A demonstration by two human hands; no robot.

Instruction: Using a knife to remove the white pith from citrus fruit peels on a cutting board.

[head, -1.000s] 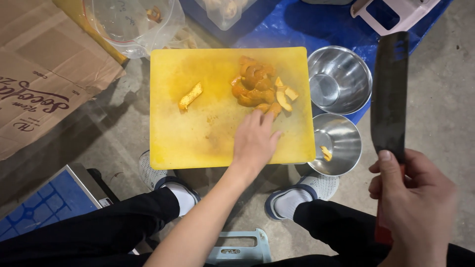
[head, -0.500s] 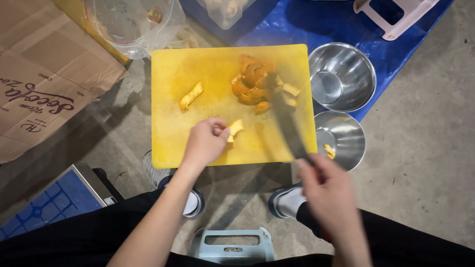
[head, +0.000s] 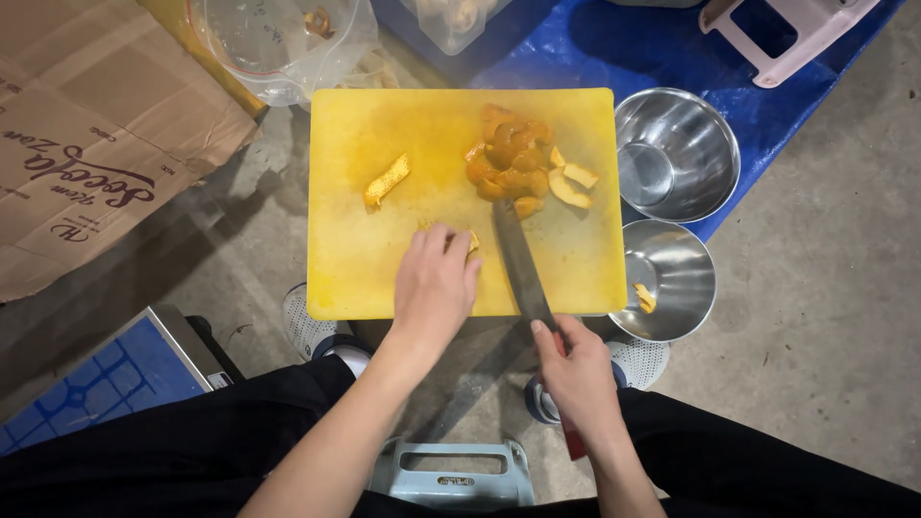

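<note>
Mostly under left hand point(head: 436, 283), orange piece point(head: 472, 244), knife point(head: 518, 259) just beside

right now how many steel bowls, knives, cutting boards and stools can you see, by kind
steel bowls: 2, a larger one and a smaller one
knives: 1, the knife in the right hand
cutting boards: 1, the yellow board under the left hand
stools: 2, one pale, one grey-blue
total: 6

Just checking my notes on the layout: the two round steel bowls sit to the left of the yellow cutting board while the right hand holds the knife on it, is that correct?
Not quite: the head view shows the two round steel bowls to the right of the yellow cutting board, not the left. The right hand does hold the knife on it.
</note>
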